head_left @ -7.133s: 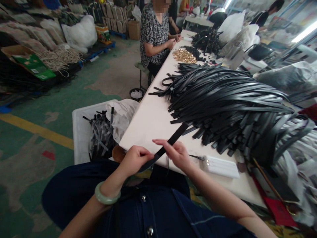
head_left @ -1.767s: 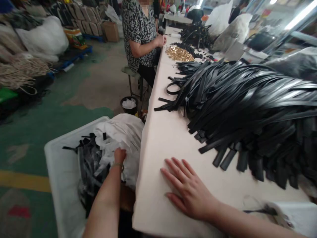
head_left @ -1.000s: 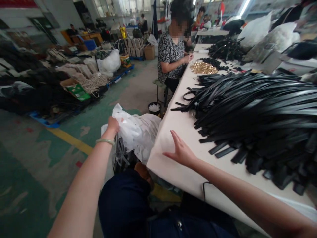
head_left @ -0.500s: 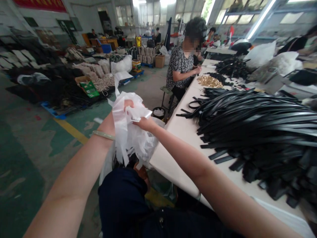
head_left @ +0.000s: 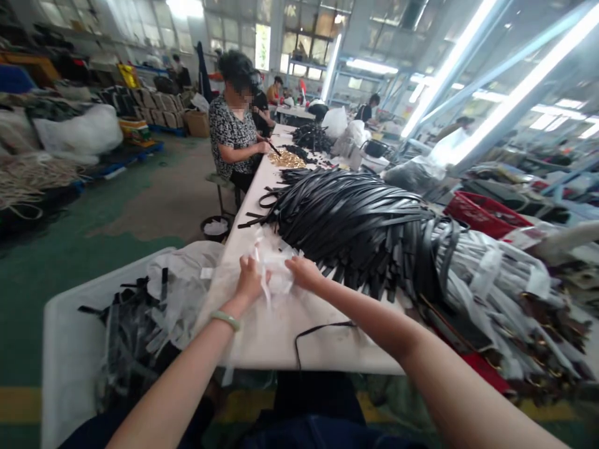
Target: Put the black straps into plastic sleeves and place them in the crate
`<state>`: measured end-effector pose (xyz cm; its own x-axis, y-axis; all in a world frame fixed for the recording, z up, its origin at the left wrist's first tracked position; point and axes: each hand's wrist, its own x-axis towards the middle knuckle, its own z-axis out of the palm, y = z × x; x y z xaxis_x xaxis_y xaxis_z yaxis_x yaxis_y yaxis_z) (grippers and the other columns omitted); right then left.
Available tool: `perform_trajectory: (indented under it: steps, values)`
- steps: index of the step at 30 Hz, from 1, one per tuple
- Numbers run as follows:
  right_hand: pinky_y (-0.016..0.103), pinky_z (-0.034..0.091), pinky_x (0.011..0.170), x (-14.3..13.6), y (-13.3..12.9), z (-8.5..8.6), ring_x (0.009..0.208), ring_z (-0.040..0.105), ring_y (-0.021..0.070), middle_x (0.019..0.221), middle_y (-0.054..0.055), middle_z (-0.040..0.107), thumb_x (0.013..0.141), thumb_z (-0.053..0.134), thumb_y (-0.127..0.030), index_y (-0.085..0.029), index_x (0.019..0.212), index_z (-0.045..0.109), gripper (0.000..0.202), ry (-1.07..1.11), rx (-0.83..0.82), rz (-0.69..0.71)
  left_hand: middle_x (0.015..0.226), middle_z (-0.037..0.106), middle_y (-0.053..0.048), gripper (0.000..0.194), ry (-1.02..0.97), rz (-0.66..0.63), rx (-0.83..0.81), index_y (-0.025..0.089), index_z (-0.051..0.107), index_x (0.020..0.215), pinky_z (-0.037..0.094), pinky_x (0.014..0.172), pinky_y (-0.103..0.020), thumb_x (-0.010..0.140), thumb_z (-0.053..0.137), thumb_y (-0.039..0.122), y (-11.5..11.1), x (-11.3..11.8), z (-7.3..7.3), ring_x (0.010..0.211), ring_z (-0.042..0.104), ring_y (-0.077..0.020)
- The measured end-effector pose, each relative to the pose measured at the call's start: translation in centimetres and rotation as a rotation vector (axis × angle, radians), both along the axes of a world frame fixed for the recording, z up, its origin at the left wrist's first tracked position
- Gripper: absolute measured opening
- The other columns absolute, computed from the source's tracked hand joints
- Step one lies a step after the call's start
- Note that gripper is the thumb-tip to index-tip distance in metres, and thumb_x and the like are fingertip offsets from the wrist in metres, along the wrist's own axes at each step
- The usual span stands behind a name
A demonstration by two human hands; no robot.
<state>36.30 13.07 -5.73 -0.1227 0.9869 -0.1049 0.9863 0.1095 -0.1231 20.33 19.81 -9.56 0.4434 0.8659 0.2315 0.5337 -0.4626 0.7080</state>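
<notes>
Over the near part of the white table (head_left: pixel 262 343), my left hand (head_left: pixel 251 278) and my right hand (head_left: pixel 303 273) grip a bundle of thin white plastic strips (head_left: pixel 276 269) between them. The strips are blurred by motion, and some trail down beside my left wrist, which wears a pale green bangle (head_left: pixel 226 319). Just beyond my right hand lies a big heap of black straps (head_left: pixel 346 212). A single thin black strap (head_left: pixel 318 328) lies on the tabletop nearer me and hangs over the front edge.
A white bin (head_left: pixel 60 330) with black and clear scraps stands left of the table. Farther along sits a co-worker (head_left: pixel 234 125) by a pile of gold pieces (head_left: pixel 287 158). White-wrapped straps (head_left: pixel 496 280) and a red basket (head_left: pixel 486 215) are at the right.
Both hands have carried the white strips from beside the table's left edge to above the tabletop. The view has swung right, bringing the bin and the wrapped straps into sight.
</notes>
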Motion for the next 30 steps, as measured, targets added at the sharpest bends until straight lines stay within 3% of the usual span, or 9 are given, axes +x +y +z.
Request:
perform_trajectory:
  steps: [2, 4, 7, 9, 12, 16, 22, 26, 30]
  values:
    - [0.036, 0.048, 0.083, 2.3, -0.8, -0.1, 0.096, 0.061, 0.0262, 0.107, 0.018, 0.061, 0.080, 0.060, -0.023, -0.010, 0.116, 0.055, 0.039, 0.006, -0.024, 0.020, 0.136, 0.041, -0.010, 0.050, 0.069, -0.088, 0.037, 0.026, 0.049, 0.130, 0.044, 0.094, -0.040, 0.082, 0.052, 0.011, -0.9, 1.3, -0.7, 0.110, 0.050, -0.0255]
    - [0.038, 0.043, 0.093, 5.0, -1.4, 0.4, 0.110, 0.055, 0.0275, 0.119, 0.017, 0.057, 0.074, 0.069, -0.033, -0.012, 0.131, 0.046, 0.064, 0.043, -0.049, 0.106, 0.139, 0.043, -0.004, 0.048, 0.175, -0.144, 0.086, 0.033, 0.055, 0.125, 0.044, 0.093, -0.040, 0.086, 0.042, 0.009, -1.2, 2.1, -1.2, 0.111, 0.048, -0.0263]
    - [0.046, 0.031, 0.106, 10.1, -2.2, 2.1, 0.134, 0.033, 0.0315, 0.145, 0.015, 0.039, 0.069, 0.073, -0.041, -0.021, 0.149, 0.018, 0.099, 0.081, -0.034, 0.221, 0.139, 0.047, -0.004, 0.044, 0.387, -0.160, 0.196, 0.030, 0.058, 0.124, 0.044, 0.091, -0.040, 0.090, 0.038, 0.012, -1.1, 2.4, -1.5, 0.109, 0.047, -0.0276]
    - [0.055, 0.020, 0.109, 13.7, -2.7, 2.9, 0.141, 0.016, 0.0355, 0.155, 0.013, 0.022, 0.072, 0.069, -0.029, -0.025, 0.151, 0.009, 0.100, -0.001, 0.089, 0.162, 0.137, 0.049, -0.006, 0.040, 0.473, -0.145, 0.250, 0.025, 0.061, 0.120, 0.044, 0.091, -0.039, 0.091, 0.037, 0.013, -0.9, 2.3, -1.7, 0.109, 0.047, -0.0275]
    - [0.064, 0.004, 0.109, 17.0, -2.0, 2.4, 0.143, 0.004, 0.0388, 0.158, 0.008, 0.010, 0.068, 0.062, -0.006, -0.029, 0.151, 0.016, 0.097, -0.234, 0.259, 0.114, 0.136, 0.050, -0.008, 0.038, 0.531, -0.121, 0.295, 0.021, 0.065, 0.112, 0.044, 0.091, -0.037, 0.090, 0.036, 0.012, -0.8, 2.2, -1.9, 0.107, 0.048, -0.0269]
    - [0.063, -0.001, 0.110, 16.4, 2.4, 0.1, 0.143, 0.005, 0.0376, 0.159, 0.004, 0.009, 0.066, 0.064, -0.006, -0.033, 0.148, 0.023, 0.096, -0.371, 0.258, 0.325, 0.131, 0.054, -0.009, 0.037, 0.592, -0.104, 0.315, 0.019, 0.066, 0.109, 0.044, 0.093, -0.035, 0.088, 0.037, 0.009, -1.6, 0.9, -1.9, 0.106, 0.050, -0.0261]
    - [0.067, 0.001, 0.106, 15.3, 9.3, -0.6, 0.140, 0.012, 0.0434, 0.158, 0.007, 0.014, 0.063, 0.074, -0.018, -0.038, 0.147, 0.024, 0.099, -0.445, 0.247, 0.372, 0.125, 0.058, -0.009, 0.038, 0.604, -0.024, 0.302, 0.022, 0.067, 0.105, 0.046, 0.096, -0.037, 0.083, 0.041, 0.007, -3.9, -3.5, -2.6, 0.109, 0.052, -0.0261]
    - [0.067, 0.003, 0.106, 16.4, 10.7, -0.5, 0.137, 0.022, 0.0424, 0.153, 0.012, 0.026, 0.072, 0.068, -0.020, -0.036, 0.148, 0.020, 0.092, -0.466, 0.282, 0.383, 0.122, 0.060, -0.008, 0.036, 0.584, 0.027, 0.277, 0.026, 0.068, 0.100, 0.046, 0.098, -0.040, 0.080, 0.044, 0.010, -4.5, -4.7, -3.2, 0.110, 0.053, -0.0267]
    - [0.068, 0.004, 0.105, 16.4, 10.6, -1.1, 0.138, 0.020, 0.0424, 0.153, 0.013, 0.026, 0.072, 0.069, -0.020, -0.036, 0.148, 0.020, 0.091, -0.459, 0.283, 0.368, 0.121, 0.061, -0.008, 0.038, 0.550, 0.043, 0.286, 0.027, 0.068, 0.100, 0.046, 0.099, -0.043, 0.079, 0.042, 0.010, -4.5, -4.8, -3.7, 0.110, 0.054, -0.0279]
